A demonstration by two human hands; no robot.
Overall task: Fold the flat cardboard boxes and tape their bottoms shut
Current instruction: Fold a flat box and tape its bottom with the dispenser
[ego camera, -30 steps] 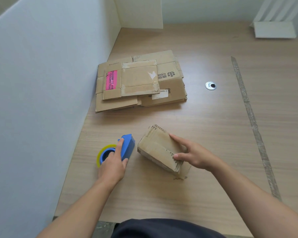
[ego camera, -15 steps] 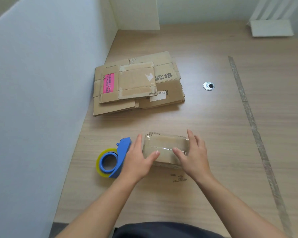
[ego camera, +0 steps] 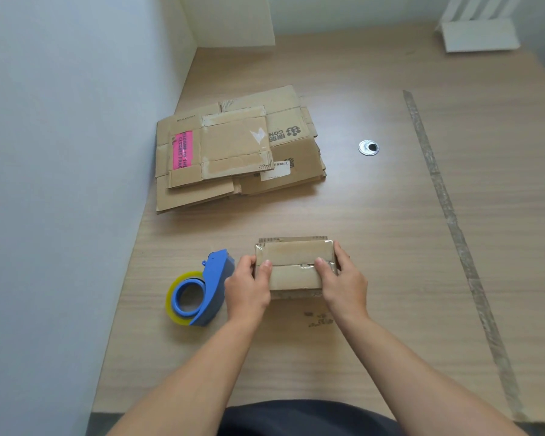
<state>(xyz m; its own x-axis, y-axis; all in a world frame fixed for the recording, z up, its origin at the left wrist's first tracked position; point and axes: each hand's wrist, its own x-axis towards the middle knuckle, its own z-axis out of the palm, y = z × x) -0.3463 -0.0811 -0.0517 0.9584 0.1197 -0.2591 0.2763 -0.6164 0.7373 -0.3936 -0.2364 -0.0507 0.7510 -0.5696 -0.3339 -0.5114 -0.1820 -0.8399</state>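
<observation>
**Box pinned between both hands, seam running side to side**

The small box (ego camera: 294,265) sits on the surface (ego camera: 390,247) right in front of the person, taped face up. Its long axis lies straight across, left to right. The seam between the two flaps follows that same line, with glossy tape over it that looks wrinkled near the right end.

The left hand (ego camera: 247,286) grips the left end, fingers wrapped round the side and thumb pressed on top at the seam. The right hand (ego camera: 343,283) mirrors it on the right end, thumb also on the seam. So the box is clamped end to end, each hand equally close to it.

Here is what the next move turns on. The tape dispenser (ego camera: 202,289) lies just beside the left hand, on its outer side, so that is the hand to fetch it if the seam wants another strip. Any new strip would have to run across, along that left-right axis.

If this bottom is judged done, the stack of flat boxes (ego camera: 233,149) waits farther out, ahead and to the left against the white wall. That again favours the left hand, though the reach is well clear of the box.
</observation>
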